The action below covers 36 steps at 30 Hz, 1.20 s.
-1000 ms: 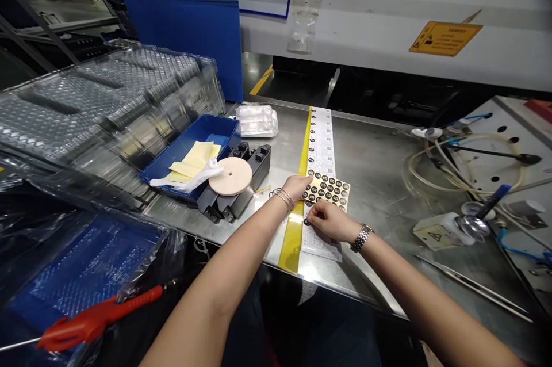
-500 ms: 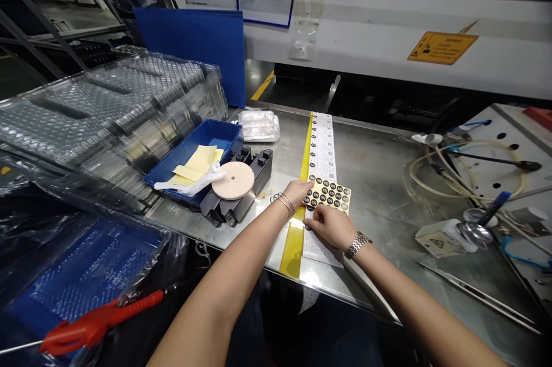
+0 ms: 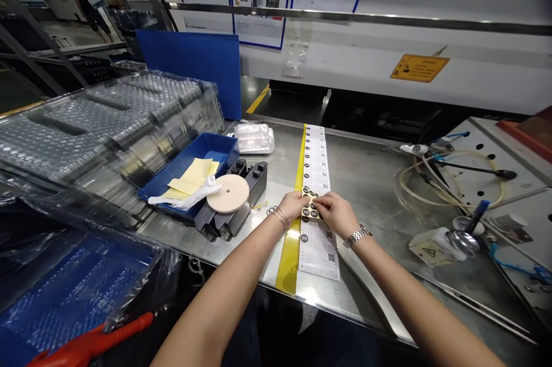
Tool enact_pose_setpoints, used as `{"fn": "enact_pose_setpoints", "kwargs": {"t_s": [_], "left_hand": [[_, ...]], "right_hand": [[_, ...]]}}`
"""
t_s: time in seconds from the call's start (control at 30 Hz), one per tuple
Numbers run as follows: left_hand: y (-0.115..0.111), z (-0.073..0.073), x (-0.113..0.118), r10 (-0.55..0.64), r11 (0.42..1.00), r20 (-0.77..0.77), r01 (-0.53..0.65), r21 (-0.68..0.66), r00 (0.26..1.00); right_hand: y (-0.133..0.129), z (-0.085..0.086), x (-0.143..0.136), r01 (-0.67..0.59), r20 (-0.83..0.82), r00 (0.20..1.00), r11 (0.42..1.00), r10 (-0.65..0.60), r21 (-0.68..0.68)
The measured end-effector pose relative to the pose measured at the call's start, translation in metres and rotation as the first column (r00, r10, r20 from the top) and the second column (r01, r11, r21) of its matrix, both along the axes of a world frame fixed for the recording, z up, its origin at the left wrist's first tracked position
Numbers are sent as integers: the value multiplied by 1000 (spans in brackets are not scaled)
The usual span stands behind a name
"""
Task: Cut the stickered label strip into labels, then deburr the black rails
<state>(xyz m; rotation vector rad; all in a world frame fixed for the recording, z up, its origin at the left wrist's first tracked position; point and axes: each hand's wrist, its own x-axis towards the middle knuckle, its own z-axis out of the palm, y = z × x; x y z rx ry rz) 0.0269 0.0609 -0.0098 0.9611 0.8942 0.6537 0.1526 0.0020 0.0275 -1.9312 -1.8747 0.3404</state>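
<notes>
My left hand (image 3: 294,204) grips the left edge of a cream sheet of round black stickers (image 3: 306,213), thumb on top. Over the sheet's right part, my right hand (image 3: 339,215) is closed in a pinch, its fingertips touching the stickers; what lies between them is hidden. Beneath the sheet runs a long strip of white printed labels (image 3: 318,255) with small square codes. A round black sticker (image 3: 304,238) sits on the label just below my hands, and more dot the labels farther up. Along the strip's left side lies a yellow band (image 3: 288,263).
To the left are a wooden disc (image 3: 227,194) on dark grey parts (image 3: 259,178), a blue bin (image 3: 149,188) with yellow paper, and stacked clear trays (image 3: 107,108). A white bottle (image 3: 435,245), tweezers (image 3: 474,305) and coiled tubing (image 3: 401,183) are at the right.
My right hand has moved up from the label below onto the sticker sheet. More of the labels under it now shows, with a round sticker on one. The view has tilted upward.
</notes>
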Motion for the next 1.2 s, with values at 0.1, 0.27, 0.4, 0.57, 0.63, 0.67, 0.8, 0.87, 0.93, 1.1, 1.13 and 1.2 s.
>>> {"fn": "enact_pose_setpoints", "kwargs": {"t_s": [0.1, 0.27, 0.4, 0.57, 0.63, 0.67, 0.8, 0.87, 0.93, 1.1, 1.13, 1.2], "left_hand": [[-1, 0, 0, 18, 999, -6, -18, 44, 1000], [-2, 1, 0, 54, 995, -33, -51, 89, 998], [-1, 1, 0, 65, 993, -42, -61, 97, 997], [0, 3, 1, 42, 999, -57, -41, 17, 997], [1, 3, 2, 38, 999, -64, -40, -30, 997], [1, 3, 3, 39, 998, -67, -43, -51, 997], [1, 3, 6, 59, 992, -76, -67, -106, 995], [1, 3, 7, 62, 990, -78, -71, -120, 995], [1, 3, 7, 61, 989, -80, -71, -128, 995], [2, 0, 7, 63, 989, -100, -75, -127, 993], [3, 0, 7, 64, 989, -105, -77, -124, 992], [3, -1, 8, 63, 990, -110, -76, -121, 992]], "right_hand": [[3, -1, 3, -31, 10, 999, 999, 31, -29], [6, 2, 5, -68, 23, 997, 995, 70, -70], [3, 4, 1, -63, 33, 997, 996, 65, -61], [-8, 7, -8, 0, 1, 1000, 1000, 0, -10], [-15, 11, -10, 20, -53, 998, 1000, -20, 5], [-20, 13, -11, 18, -89, 996, 1000, -19, -4], [-44, 18, -16, -106, -263, 963, 977, 56, -184], [-56, 16, -20, -209, -352, 931, 930, 95, -302], [-64, 11, -25, -286, -420, 901, 878, 109, -385], [-67, -3, -29, -310, -454, 887, 843, 90, -440], [-67, -4, -28, -306, -451, 888, 844, 87, -441], [-66, -4, -28, -301, -440, 894, 846, 89, -440]]}}
